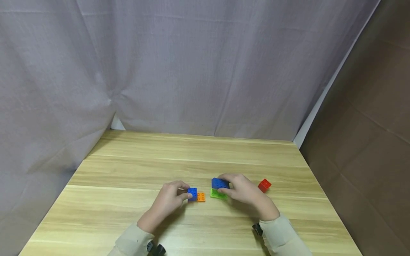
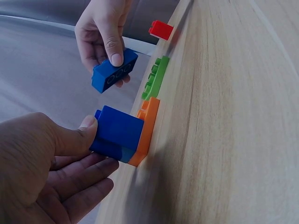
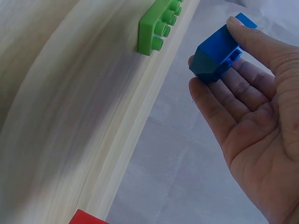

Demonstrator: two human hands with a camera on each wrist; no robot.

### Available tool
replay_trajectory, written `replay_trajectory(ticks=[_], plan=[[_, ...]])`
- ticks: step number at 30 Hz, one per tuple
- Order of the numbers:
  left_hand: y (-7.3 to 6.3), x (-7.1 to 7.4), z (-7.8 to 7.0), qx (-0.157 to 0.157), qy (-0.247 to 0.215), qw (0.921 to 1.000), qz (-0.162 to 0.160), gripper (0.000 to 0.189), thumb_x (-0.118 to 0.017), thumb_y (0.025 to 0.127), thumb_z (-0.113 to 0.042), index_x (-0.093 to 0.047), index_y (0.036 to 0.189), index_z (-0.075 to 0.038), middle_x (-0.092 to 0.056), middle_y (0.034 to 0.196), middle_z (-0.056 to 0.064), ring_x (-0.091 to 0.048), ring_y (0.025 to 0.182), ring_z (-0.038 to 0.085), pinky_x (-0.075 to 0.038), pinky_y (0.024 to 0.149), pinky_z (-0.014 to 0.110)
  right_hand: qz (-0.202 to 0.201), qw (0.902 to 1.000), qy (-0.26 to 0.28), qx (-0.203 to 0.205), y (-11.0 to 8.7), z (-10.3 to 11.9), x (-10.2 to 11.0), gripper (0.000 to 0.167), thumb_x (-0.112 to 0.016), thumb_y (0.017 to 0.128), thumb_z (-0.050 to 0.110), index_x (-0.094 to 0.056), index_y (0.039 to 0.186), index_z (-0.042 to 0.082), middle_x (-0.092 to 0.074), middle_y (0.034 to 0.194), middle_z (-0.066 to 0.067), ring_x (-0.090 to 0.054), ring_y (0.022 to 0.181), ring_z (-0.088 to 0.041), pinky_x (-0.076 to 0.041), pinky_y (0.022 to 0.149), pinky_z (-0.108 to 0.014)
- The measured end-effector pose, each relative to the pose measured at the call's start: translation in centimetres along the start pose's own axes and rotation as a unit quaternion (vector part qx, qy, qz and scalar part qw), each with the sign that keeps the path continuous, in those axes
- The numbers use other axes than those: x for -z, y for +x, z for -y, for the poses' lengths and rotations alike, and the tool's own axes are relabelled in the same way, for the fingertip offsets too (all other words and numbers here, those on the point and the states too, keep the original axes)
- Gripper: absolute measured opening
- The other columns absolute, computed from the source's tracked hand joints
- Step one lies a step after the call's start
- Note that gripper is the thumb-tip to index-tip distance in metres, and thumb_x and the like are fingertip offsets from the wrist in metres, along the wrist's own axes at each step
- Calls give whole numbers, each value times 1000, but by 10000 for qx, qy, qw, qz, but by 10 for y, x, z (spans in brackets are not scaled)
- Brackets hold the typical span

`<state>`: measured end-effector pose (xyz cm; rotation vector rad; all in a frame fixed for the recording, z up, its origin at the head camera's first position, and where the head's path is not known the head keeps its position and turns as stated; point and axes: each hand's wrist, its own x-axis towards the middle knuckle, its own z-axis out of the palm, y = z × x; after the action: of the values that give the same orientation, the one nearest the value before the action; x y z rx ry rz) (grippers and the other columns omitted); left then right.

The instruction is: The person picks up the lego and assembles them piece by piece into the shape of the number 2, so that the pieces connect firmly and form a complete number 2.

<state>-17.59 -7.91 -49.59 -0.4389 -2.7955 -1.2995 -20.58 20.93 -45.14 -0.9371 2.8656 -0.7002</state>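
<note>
Pinching a blue brick (image 3: 216, 52), right hand (image 3: 264, 109) half-curled.

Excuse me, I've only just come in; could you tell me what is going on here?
A person is handling toy building bricks at a wooden table. The left hand pinches a blue brick that sits on one end of a flat orange brick. The right hand holds a longer blue brick in the air above a green brick, not touching it. A red brick lies off to the right, apart from the others.
</note>
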Motion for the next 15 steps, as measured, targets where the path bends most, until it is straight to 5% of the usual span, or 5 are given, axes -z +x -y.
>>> replay_trajectory(ticks=[15], plan=[[0,-1,-1,-89,62,9999,-76,23,-83,85,-25,-74,103,-13,-74,98,-2,-69,90,13,-58,86,37,30,9999,-52,86,7,12,-3,38,-76,92,29,-68,125,12,-71,116,1,-65,102,-10,-57,89,-34]])
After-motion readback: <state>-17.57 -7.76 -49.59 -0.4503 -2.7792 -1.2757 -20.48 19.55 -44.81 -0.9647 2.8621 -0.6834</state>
